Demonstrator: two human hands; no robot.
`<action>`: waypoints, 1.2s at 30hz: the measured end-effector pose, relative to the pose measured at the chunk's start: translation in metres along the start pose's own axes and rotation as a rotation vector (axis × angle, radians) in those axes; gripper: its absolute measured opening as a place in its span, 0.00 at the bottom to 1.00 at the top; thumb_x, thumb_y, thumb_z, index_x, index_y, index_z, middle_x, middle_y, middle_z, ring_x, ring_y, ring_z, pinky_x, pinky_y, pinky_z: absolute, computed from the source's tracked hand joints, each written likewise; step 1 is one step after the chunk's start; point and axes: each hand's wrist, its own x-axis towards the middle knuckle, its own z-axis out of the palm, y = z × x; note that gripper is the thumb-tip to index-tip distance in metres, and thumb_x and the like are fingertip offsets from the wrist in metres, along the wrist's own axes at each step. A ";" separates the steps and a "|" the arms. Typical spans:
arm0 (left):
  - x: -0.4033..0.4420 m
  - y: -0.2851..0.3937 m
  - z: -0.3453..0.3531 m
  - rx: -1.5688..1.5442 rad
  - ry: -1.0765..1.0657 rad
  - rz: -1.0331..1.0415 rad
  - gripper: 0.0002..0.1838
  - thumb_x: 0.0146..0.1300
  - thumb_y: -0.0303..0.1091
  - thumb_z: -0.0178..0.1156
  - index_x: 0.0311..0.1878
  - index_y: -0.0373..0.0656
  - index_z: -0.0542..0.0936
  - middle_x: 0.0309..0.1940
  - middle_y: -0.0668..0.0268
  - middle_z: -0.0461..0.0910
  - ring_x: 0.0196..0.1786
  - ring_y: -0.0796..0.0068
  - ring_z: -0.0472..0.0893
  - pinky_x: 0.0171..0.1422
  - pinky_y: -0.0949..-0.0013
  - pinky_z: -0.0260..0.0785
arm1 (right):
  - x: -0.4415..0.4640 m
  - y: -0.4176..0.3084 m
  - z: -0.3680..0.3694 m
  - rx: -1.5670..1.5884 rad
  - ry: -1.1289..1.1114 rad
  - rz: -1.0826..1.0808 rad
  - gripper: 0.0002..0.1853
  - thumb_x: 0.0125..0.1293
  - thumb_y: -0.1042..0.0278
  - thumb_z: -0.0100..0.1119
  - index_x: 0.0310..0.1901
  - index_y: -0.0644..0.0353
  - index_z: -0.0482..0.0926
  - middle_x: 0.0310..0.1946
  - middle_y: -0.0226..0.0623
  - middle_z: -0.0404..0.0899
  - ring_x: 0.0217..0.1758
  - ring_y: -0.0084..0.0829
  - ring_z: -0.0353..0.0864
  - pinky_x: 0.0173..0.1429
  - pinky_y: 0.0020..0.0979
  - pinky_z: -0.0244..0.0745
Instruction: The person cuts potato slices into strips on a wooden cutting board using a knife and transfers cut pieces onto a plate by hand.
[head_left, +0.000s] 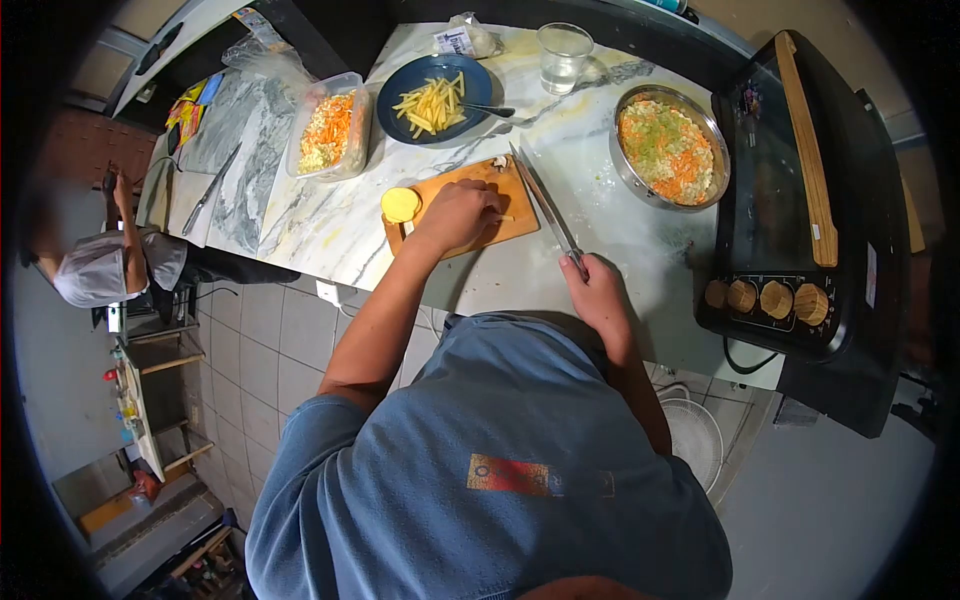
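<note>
Cutting board: the wooden board (pixel 520 200) lies on the counter (pixel 330 228) in front of me and carries my work.
Left hand: my left hand (pixel 462 214) rests over the middle of the board, fingers bent and close together, pointing to its right end; I cannot tell whether they pinch anything.
Under the fingertips: a thin pale strip (pixel 507 217) shows beside them on the board.
Right hand: my right hand (pixel 597 288) is closed around the handle of the knife (pixel 541 195), just off the board's near right corner.
Blade: it slants along the board's right end, tip toward the far corner.
Yellow piece: a round, flat-faced yellow piece (pixel 400 205) sits at the board's left end, apart from both hands.
Cut sticks: yellow sticks (pixel 430 106) fill the middle of a blue plate (pixel 389 98) beyond the board.
</note>
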 end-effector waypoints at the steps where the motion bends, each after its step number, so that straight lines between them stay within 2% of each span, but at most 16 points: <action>1: 0.000 0.001 0.001 0.002 0.001 0.000 0.08 0.60 0.35 0.64 0.38 0.42 0.83 0.37 0.59 0.83 0.46 0.55 0.81 0.51 0.56 0.73 | 0.000 0.000 0.001 0.000 0.001 -0.002 0.24 0.70 0.48 0.56 0.36 0.67 0.77 0.24 0.47 0.76 0.27 0.42 0.74 0.35 0.40 0.68; 7: 0.000 -0.002 0.005 0.067 0.084 -0.047 0.08 0.63 0.34 0.61 0.39 0.40 0.81 0.36 0.55 0.82 0.45 0.52 0.81 0.49 0.55 0.73 | -0.001 0.000 0.001 0.033 0.020 -0.008 0.24 0.70 0.48 0.57 0.36 0.68 0.78 0.23 0.47 0.76 0.27 0.42 0.74 0.35 0.40 0.68; 9: -0.001 -0.003 -0.001 -0.107 0.069 -0.141 0.08 0.65 0.31 0.60 0.43 0.38 0.79 0.38 0.52 0.82 0.44 0.48 0.81 0.49 0.54 0.72 | -0.003 -0.002 -0.001 0.040 0.013 0.016 0.23 0.70 0.48 0.57 0.36 0.67 0.78 0.24 0.47 0.77 0.27 0.43 0.76 0.35 0.40 0.68; 13: -0.002 -0.007 -0.019 -0.241 0.047 -0.251 0.07 0.66 0.30 0.59 0.43 0.38 0.79 0.38 0.53 0.83 0.44 0.49 0.82 0.48 0.57 0.72 | -0.003 0.000 -0.001 0.029 0.032 0.009 0.23 0.69 0.48 0.57 0.36 0.67 0.78 0.24 0.47 0.77 0.28 0.43 0.76 0.35 0.41 0.69; 16: 0.008 -0.034 -0.037 -0.212 0.160 -0.266 0.07 0.64 0.25 0.59 0.44 0.38 0.79 0.37 0.55 0.84 0.43 0.58 0.84 0.49 0.62 0.73 | -0.002 -0.001 -0.002 0.042 0.040 0.009 0.23 0.69 0.49 0.57 0.36 0.67 0.78 0.24 0.47 0.77 0.28 0.44 0.76 0.35 0.41 0.69; 19: 0.022 -0.048 -0.071 -0.085 0.386 -0.289 0.06 0.64 0.26 0.60 0.43 0.38 0.81 0.39 0.55 0.84 0.45 0.55 0.84 0.49 0.60 0.74 | -0.001 -0.002 -0.002 0.016 0.025 -0.002 0.23 0.69 0.48 0.57 0.35 0.67 0.77 0.24 0.47 0.77 0.28 0.44 0.76 0.35 0.42 0.69; 21: 0.030 -0.066 -0.084 0.128 0.557 -0.180 0.09 0.64 0.30 0.63 0.47 0.39 0.82 0.40 0.54 0.84 0.45 0.54 0.84 0.49 0.60 0.75 | 0.001 0.001 0.001 0.031 0.011 -0.002 0.23 0.69 0.48 0.57 0.35 0.66 0.77 0.24 0.48 0.76 0.27 0.45 0.76 0.35 0.42 0.68; 22: 0.029 -0.068 -0.086 0.130 0.562 -0.181 0.09 0.64 0.30 0.63 0.47 0.39 0.82 0.40 0.54 0.84 0.45 0.54 0.84 0.49 0.60 0.75 | 0.002 0.000 0.000 0.030 0.011 -0.007 0.23 0.69 0.48 0.57 0.35 0.66 0.77 0.24 0.48 0.76 0.27 0.45 0.76 0.35 0.42 0.68; 24: 0.029 -0.066 -0.090 0.153 0.654 -0.055 0.12 0.63 0.32 0.66 0.48 0.40 0.83 0.41 0.55 0.84 0.44 0.54 0.84 0.49 0.61 0.75 | 0.000 -0.002 -0.001 -0.003 0.008 -0.014 0.23 0.69 0.48 0.57 0.35 0.66 0.77 0.24 0.48 0.76 0.28 0.44 0.76 0.35 0.42 0.68; 25: 0.026 -0.059 -0.088 0.154 0.651 -0.054 0.12 0.63 0.32 0.66 0.48 0.40 0.83 0.41 0.55 0.84 0.44 0.54 0.84 0.49 0.61 0.75 | 0.000 -0.001 0.000 -0.001 0.007 -0.013 0.23 0.69 0.48 0.57 0.35 0.66 0.77 0.24 0.48 0.76 0.28 0.44 0.76 0.35 0.42 0.68; 27: 0.013 -0.040 -0.078 -0.035 0.365 -0.260 0.13 0.62 0.33 0.67 0.48 0.40 0.83 0.43 0.56 0.84 0.45 0.58 0.83 0.50 0.63 0.74 | 0.001 0.000 0.000 0.021 0.015 -0.028 0.23 0.69 0.48 0.57 0.35 0.66 0.77 0.24 0.48 0.77 0.28 0.44 0.76 0.35 0.42 0.68; 29: -0.002 -0.042 -0.051 -0.145 0.327 -0.228 0.12 0.62 0.32 0.68 0.47 0.40 0.84 0.43 0.56 0.84 0.45 0.62 0.83 0.50 0.65 0.74 | -0.001 -0.002 -0.002 0.022 0.014 -0.016 0.23 0.69 0.48 0.57 0.35 0.66 0.77 0.24 0.48 0.77 0.28 0.44 0.76 0.35 0.42 0.68; 31: -0.014 -0.028 -0.033 -0.273 0.105 -0.166 0.12 0.61 0.31 0.68 0.47 0.40 0.83 0.41 0.57 0.83 0.44 0.62 0.83 0.50 0.64 0.73 | -0.001 -0.002 -0.003 0.020 0.012 -0.003 0.23 0.69 0.48 0.57 0.35 0.66 0.77 0.25 0.48 0.77 0.28 0.44 0.76 0.35 0.42 0.69; 32: -0.018 -0.020 -0.027 -0.276 0.104 -0.168 0.12 0.61 0.31 0.68 0.47 0.40 0.83 0.41 0.57 0.83 0.44 0.62 0.83 0.50 0.64 0.73 | -0.001 -0.001 -0.002 0.024 0.008 -0.001 0.23 0.69 0.48 0.57 0.35 0.66 0.77 0.25 0.48 0.77 0.28 0.45 0.76 0.35 0.42 0.69; 34: -0.025 -0.008 -0.017 -0.378 -0.044 -0.249 0.11 0.60 0.30 0.68 0.45 0.39 0.82 0.39 0.58 0.82 0.43 0.60 0.82 0.50 0.63 0.73 | -0.002 0.000 -0.002 0.025 0.003 -0.001 0.23 0.69 0.48 0.57 0.35 0.66 0.77 0.25 0.48 0.77 0.28 0.45 0.76 0.36 0.42 0.69; 36: -0.032 -0.007 -0.007 -0.326 0.037 -0.193 0.11 0.59 0.30 0.69 0.43 0.39 0.82 0.38 0.58 0.81 0.43 0.59 0.81 0.50 0.62 0.73 | -0.001 -0.002 -0.003 -0.006 0.002 -0.018 0.23 0.69 0.48 0.57 0.35 0.66 0.77 0.25 0.48 0.77 0.29 0.45 0.77 0.36 0.41 0.69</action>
